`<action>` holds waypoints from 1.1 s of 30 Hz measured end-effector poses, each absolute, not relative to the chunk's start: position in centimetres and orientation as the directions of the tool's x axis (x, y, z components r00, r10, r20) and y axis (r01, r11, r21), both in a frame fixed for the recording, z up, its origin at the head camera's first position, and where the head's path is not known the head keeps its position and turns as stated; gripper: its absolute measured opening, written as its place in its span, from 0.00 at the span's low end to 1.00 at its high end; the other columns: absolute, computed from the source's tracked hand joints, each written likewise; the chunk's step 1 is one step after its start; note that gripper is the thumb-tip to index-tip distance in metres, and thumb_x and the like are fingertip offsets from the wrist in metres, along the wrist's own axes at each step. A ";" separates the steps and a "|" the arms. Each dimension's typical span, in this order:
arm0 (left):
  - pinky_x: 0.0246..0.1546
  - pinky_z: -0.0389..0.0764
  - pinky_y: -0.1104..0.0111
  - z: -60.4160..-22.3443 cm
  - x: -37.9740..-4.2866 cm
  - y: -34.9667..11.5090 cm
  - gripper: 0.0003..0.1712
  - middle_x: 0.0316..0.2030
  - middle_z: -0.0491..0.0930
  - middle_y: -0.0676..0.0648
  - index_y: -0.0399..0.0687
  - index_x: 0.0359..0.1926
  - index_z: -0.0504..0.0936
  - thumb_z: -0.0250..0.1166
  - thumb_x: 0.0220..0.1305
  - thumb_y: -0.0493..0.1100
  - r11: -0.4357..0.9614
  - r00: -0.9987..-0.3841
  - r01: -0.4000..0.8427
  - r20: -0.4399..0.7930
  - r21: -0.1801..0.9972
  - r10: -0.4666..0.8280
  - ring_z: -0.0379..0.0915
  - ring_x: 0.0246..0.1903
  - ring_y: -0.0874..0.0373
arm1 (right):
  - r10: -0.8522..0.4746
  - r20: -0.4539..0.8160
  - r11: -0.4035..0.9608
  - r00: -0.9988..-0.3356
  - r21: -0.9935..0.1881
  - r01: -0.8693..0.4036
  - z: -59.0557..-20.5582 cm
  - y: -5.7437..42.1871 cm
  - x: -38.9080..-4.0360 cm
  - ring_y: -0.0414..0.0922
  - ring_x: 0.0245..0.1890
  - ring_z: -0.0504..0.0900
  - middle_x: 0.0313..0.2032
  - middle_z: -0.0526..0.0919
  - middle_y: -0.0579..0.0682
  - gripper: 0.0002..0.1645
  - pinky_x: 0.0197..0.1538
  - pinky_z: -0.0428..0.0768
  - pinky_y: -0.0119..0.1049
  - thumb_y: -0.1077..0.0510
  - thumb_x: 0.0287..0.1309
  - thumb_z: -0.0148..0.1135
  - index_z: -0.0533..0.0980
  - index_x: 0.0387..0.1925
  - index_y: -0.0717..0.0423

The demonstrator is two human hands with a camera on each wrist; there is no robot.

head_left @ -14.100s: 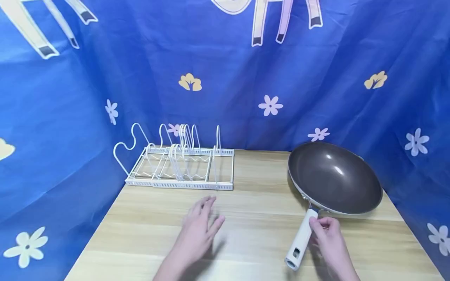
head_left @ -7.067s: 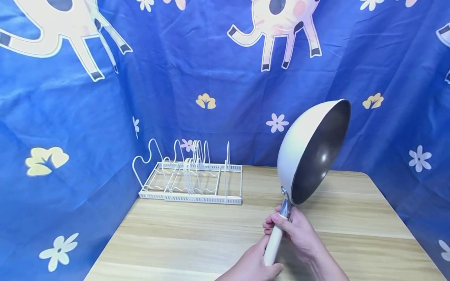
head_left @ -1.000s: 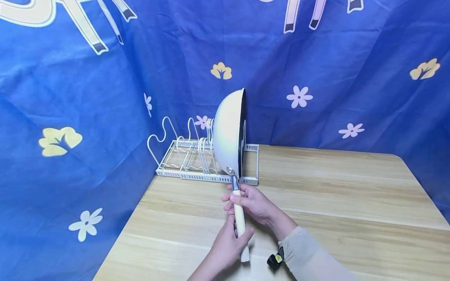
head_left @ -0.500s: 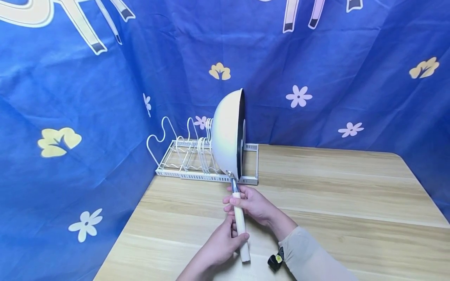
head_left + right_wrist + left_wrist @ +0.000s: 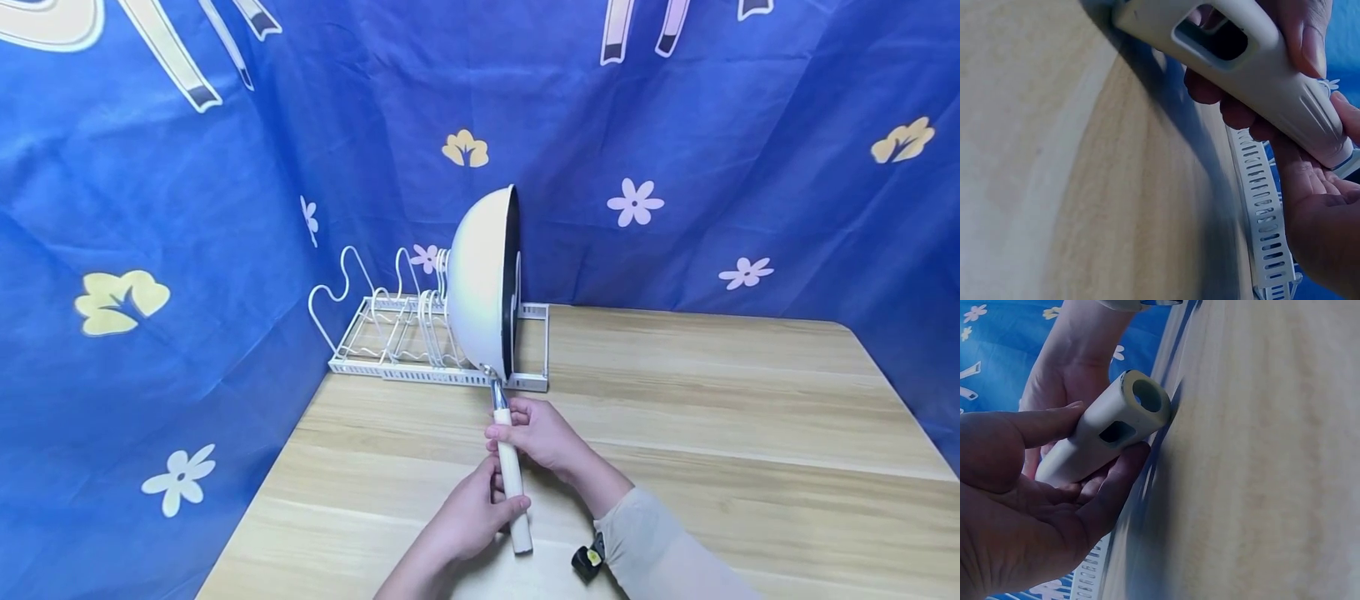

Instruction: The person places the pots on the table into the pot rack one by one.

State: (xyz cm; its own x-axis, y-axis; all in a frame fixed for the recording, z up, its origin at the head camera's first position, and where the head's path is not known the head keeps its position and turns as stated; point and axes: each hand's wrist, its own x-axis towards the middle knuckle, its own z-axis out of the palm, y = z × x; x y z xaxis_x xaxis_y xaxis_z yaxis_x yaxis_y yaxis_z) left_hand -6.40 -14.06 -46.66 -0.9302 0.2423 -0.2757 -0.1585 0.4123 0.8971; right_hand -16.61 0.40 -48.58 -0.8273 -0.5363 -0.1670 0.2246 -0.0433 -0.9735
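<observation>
A wok point(image 5: 477, 283), white outside and dark inside, stands on its side in the white wire pan rack point(image 5: 450, 379), between the clustered dividers and the right-hand one. Its open face turns right, and its pale handle point(image 5: 511, 467) points toward the front. My left hand point(image 5: 471, 510) grips the handle near its holed end, thumb on one side and fingers beneath, as the left wrist view shows. Farther up, close to the metal neck, my right hand point(image 5: 542, 435) holds the handle between thumb and fingers.
More wire dividers point(image 5: 326, 312) rise from the rack's left part. A blue patterned cloth point(image 5: 675, 150) hangs behind and at both sides of the wooden table point(image 5: 712, 417). A black strap piece point(image 5: 587, 563) hangs at the right sleeve point(image 5: 660, 542).
Long before, the wok lay at the right; it was lifted, turned on its side and brought left into the rack. Over the last second, both hands and wok stay nearly still.
</observation>
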 end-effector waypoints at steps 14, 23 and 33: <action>0.37 0.88 0.63 -47.2 -6.7 -14.5 0.24 0.39 0.81 0.44 0.37 0.50 0.71 0.72 0.60 0.42 0.302 -0.915 -0.232 -0.313 0.925 0.254 0.82 0.35 0.58 | -0.329 -0.031 0.369 -0.944 -0.924 -0.098 -48.1 0.7 -15.8 0.39 0.28 0.80 0.28 0.85 0.43 0.23 0.36 0.79 0.32 0.39 0.52 0.74 0.80 0.40 0.50; 0.29 0.80 0.69 -47.0 -6.8 -14.7 0.23 0.36 0.84 0.50 0.43 0.47 0.74 0.73 0.59 0.50 0.469 -0.932 -0.149 -0.282 0.871 0.227 0.79 0.30 0.59 | -0.358 -0.040 0.436 -0.933 -0.890 -0.129 -47.6 1.3 -14.4 0.37 0.36 0.85 0.40 0.87 0.44 0.34 0.44 0.84 0.33 0.43 0.61 0.68 0.74 0.63 0.56; 0.21 0.63 0.70 -44.2 -5.6 -14.7 0.18 0.21 0.70 0.59 0.56 0.32 0.74 0.68 0.61 0.62 0.890 -0.969 0.106 -0.155 0.443 0.193 0.63 0.20 0.64 | -0.442 0.027 0.730 -0.897 -0.570 -0.377 -45.7 3.8 -11.8 0.49 0.58 0.82 0.56 0.85 0.49 0.30 0.65 0.78 0.49 0.42 0.66 0.61 0.74 0.65 0.50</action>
